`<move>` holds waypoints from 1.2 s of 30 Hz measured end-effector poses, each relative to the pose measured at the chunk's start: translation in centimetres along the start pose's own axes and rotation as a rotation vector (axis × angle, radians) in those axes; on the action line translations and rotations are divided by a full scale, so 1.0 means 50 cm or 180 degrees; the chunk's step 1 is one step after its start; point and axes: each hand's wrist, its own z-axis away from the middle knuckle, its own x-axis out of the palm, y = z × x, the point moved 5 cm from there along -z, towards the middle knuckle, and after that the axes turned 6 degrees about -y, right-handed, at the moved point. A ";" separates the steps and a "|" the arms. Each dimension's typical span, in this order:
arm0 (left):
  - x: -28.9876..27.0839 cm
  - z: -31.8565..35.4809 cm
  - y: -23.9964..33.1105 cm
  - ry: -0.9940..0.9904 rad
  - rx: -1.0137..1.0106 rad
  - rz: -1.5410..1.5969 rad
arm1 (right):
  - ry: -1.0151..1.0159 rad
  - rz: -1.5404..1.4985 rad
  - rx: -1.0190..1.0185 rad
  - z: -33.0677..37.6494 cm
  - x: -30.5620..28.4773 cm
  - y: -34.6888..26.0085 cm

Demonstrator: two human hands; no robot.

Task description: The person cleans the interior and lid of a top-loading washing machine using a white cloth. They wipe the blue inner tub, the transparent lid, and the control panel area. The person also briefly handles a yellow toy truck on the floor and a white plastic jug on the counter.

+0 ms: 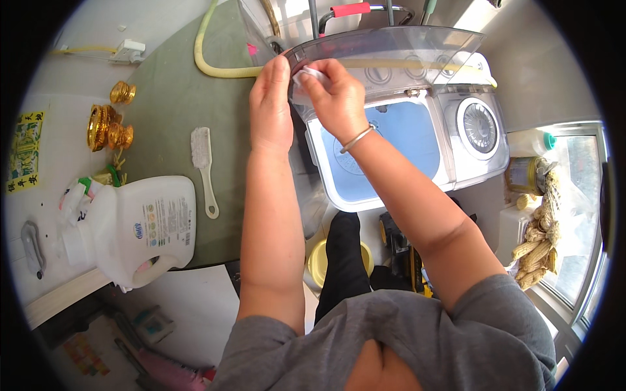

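A twin-tub washing machine (329,186) stands in front of me with its clear lid (391,45) raised. My right hand (338,98) pinches a crumpled white cloth (308,75) against the lid's left part. Beside it, my left hand (272,107) rests along the lid's left edge, its visible fingers stretched upward. Part of that hand's grip is hidden. Under my right forearm lies the wide blue-looking tub opening (398,143). To its right is the smaller spin tub's round cover (480,127).
A green-topped table (169,78) at left bears a white scrubbing brush (205,169) and a large white detergent jug (147,225). A pale yellow hose (203,49) runs behind the machine. Below are a yellow basin (317,262) and my leg. Dried corn (536,254) hangs by the window.
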 end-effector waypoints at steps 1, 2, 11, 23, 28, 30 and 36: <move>0.005 -0.002 -0.002 0.0036 -0.0043 -0.0059 | 0.0087 0.0278 -0.0285 -0.002 0.016 0.015; 0.012 -0.005 -0.001 0.0070 -0.0086 -0.0118 | 0.0194 0.0282 -0.0506 0.002 0.029 0.029; 0.002 -0.001 -0.011 0.0282 -0.0113 -0.0318 | 0.0092 0.1163 -0.0050 0.068 -0.019 0.201; -0.005 -0.007 -0.017 0.0293 -0.0038 -0.0349 | 0.0481 0.1337 0.0323 0.089 -0.140 0.237; 0.001 -0.006 -0.016 0.0303 -0.0160 -0.0524 | -0.0277 0.2280 0.0088 0.083 -0.091 0.249; 0.003 -0.004 -0.012 0.0322 -0.0197 -0.0503 | -0.0255 0.2424 0.0008 0.086 -0.083 0.256; 0.001 -0.007 -0.015 0.0444 -0.0207 -0.0434 | -0.0304 0.2125 -0.0032 0.072 -0.073 0.268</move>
